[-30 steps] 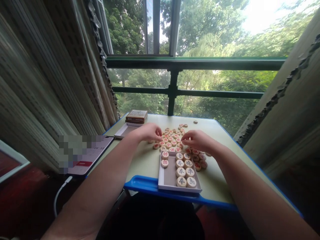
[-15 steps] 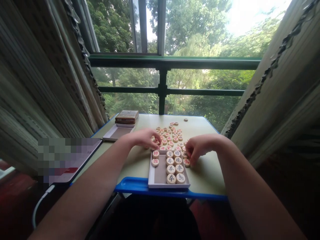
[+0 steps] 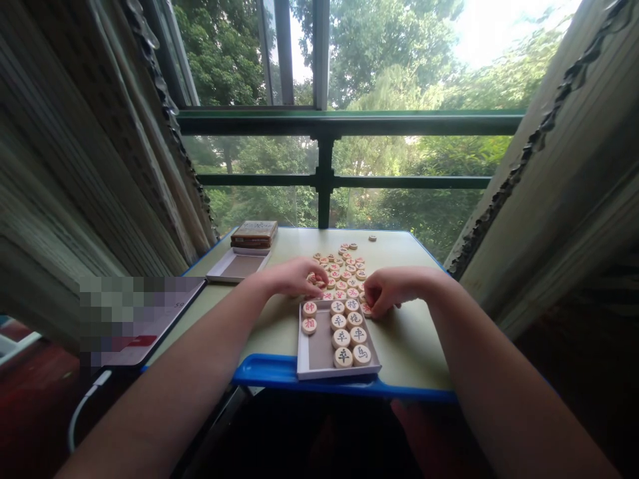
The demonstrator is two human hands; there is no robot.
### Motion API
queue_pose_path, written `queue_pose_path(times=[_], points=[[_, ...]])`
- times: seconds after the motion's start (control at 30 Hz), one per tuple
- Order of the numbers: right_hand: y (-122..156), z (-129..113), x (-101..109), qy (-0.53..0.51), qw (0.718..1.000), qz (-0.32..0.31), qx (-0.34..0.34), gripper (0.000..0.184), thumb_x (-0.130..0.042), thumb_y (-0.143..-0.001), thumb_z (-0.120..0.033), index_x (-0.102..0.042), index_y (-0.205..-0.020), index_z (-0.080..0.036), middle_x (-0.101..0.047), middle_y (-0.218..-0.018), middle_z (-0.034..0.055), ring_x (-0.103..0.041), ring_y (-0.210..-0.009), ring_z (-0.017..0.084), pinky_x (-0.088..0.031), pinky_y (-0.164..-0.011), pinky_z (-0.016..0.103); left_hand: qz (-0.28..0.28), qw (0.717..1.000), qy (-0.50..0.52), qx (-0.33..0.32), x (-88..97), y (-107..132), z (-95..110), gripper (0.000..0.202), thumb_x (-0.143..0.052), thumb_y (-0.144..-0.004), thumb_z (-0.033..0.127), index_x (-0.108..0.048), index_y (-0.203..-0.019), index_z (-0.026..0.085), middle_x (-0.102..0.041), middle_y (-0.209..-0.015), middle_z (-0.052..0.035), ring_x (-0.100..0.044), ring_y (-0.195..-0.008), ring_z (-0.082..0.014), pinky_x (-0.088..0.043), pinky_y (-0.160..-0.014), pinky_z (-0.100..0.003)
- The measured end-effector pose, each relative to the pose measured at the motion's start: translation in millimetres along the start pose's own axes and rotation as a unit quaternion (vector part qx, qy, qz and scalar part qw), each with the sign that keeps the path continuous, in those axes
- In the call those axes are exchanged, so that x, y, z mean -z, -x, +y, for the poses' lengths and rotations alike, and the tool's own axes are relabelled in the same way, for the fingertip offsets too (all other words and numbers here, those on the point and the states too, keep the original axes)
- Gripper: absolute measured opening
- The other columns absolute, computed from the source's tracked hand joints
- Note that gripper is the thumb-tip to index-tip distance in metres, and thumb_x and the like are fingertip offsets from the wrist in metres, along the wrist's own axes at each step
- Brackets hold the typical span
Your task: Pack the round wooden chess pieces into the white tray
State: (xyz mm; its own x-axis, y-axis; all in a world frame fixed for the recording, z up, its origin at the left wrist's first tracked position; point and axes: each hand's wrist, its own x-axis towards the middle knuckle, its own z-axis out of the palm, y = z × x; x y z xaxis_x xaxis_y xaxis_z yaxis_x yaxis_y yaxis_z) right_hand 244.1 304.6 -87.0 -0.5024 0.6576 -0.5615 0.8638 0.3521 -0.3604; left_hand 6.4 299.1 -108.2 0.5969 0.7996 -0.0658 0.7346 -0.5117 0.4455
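Observation:
A small white box tray [image 3: 314, 362] at the table's near edge holds several round wooden chess pieces [image 3: 344, 336] with red and black characters. Behind it lies a loose pile of pieces [image 3: 342, 269]. My left hand [image 3: 294, 276] rests curled on the pile's near left edge, fingertips pinched on a piece. My right hand [image 3: 387, 289] sits curled at the tray's far right corner, fingers closed over pieces there.
The table [image 3: 414, 339] has a blue rim and stands against a railed window. A second shallow box tray [image 3: 237, 266] and a brown box [image 3: 254, 233] sit at the far left. A phone [image 3: 150, 316] with a white cable lies at left. One stray piece [image 3: 372, 237] lies far back.
Both hands have drawn back from the pile's middle toward the tray's far edge. My right hand moved down to the tray's far right corner. The view shifted slightly.

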Motion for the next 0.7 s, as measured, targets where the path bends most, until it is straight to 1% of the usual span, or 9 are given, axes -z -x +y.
queue_pose_path(times=[0.1,0.2,0.3,0.37,0.47,0.53,0.63,0.7], points=[[-3.4,1.2,0.0,-0.005,1.000,0.029,0.003,0.031,-0.070,-0.059,-0.041,-0.062,-0.077,-0.017,-0.059,-0.064,-0.0001,-0.046,-0.050,0.009,-0.035,-0.045,0.021,0.008,1.000,0.001,0.003,-1.6,-1.5,0.8,0.033,-0.064,-0.070,0.038,-0.068,-0.098,0.020,-0.063,-0.097,-0.0021,-0.055,-0.087,-0.0168,-0.041,-0.072,-0.021],[-6.3,1.9,0.2,0.001,0.998,0.062,0.008,0.026,-0.067,-0.064,-0.039,-0.062,-0.078,-0.017,-0.061,-0.066,0.0008,-0.046,-0.048,0.008,-0.034,-0.043,0.020,0.020,1.000,0.002,-0.002,-3.6,-3.2,0.1,0.029,-0.063,-0.072,0.034,-0.069,-0.097,0.020,-0.062,-0.097,-0.0030,-0.055,-0.086,-0.0164,-0.041,-0.074,-0.021],[-7.3,1.3,-0.1,0.012,0.995,0.102,0.018,0.021,-0.064,-0.067,-0.034,-0.063,-0.079,-0.017,-0.062,-0.070,0.0017,-0.047,-0.047,0.007,-0.033,-0.042,0.019,0.022,1.000,0.004,-0.019,-5.4,-4.3,-0.9,0.026,-0.060,-0.074,0.028,-0.071,-0.096,0.019,-0.060,-0.097,-0.0046,-0.056,-0.086,-0.0156,-0.042,-0.077,-0.021],[-6.5,-1.0,-0.6,0.015,0.993,0.115,0.027,0.019,-0.062,-0.068,-0.031,-0.064,-0.081,-0.018,-0.063,-0.072,0.0022,-0.048,-0.046,0.007,-0.032,-0.041,0.019,0.013,0.999,0.007,-0.039,-6.2,-4.6,-1.3,0.026,-0.060,-0.075,0.025,-0.071,-0.097,0.020,-0.059,-0.097,-0.0048,-0.056,-0.086,-0.0150,-0.041,-0.078,-0.021],[-4.9,-6.7,-1.5,0.013,0.992,0.120,0.042,0.023,-0.060,-0.068,-0.027,-0.066,-0.089,-0.021,-0.062,-0.075,0.0020,-0.047,-0.045,0.007,-0.032,-0.040,0.019,0.000,0.998,0.008,-0.063,-6.8,-4.8,-1.3,0.025,-0.061,-0.075,0.027,-0.072,-0.097,0.021,-0.058,-0.095,-0.0043,-0.055,-0.084,-0.0144,-0.042,-0.076,-0.021],[-5.5,-10.1,-2.2,0.014,0.990,0.127,0.067,0.027,-0.059,-0.068,-0.024,-0.068,-0.094,-0.022,-0.061,-0.072,0.0011,-0.046,-0.046,0.007,-0.032,-0.041,0.019,0.001,0.998,0.006,-0.064,-6.5,-4.7,-1.2,0.025,-0.062,-0.075,0.029,-0.072,-0.096,0.021,-0.058,-0.094,-0.0045,-0.055,-0.085,-0.0150,-0.042,-0.076,-0.021],[-9.9,-11.8,-3.6,0.011,0.984,0.145,0.102,0.032,-0.058,-0.067,-0.020,-0.069,-0.097,-0.024,-0.058,-0.066,-0.0002,-0.047,-0.052,0.009,-0.034,-0.045,0.019,0.011,0.999,0.004,-0.043,-5.3,-4.3,-1.3,0.024,-0.061,-0.075,0.031,-0.071,-0.093,0.020,-0.060,-0.094,-0.0045,-0.055,-0.087,-0.0162,-0.042,-0.077,-0.022],[-14.1,-10.6,-4.6,0.000,0.983,0.151,0.107,0.034,-0.059,-0.067,-0.019,-0.069,-0.099,-0.025,-0.057,-0.064,-0.0008,-0.048,-0.054,0.009,-0.035,-0.047,0.019,0.014,1.000,0.003,-0.027,-4.2,-3.8,-1.9,0.024,-0.060,-0.075,0.033,-0.071,-0.091,0.019,-0.061,-0.094,-0.0041,-0.056,-0.087,-0.0166,-0.042,-0.076,-0.022]])
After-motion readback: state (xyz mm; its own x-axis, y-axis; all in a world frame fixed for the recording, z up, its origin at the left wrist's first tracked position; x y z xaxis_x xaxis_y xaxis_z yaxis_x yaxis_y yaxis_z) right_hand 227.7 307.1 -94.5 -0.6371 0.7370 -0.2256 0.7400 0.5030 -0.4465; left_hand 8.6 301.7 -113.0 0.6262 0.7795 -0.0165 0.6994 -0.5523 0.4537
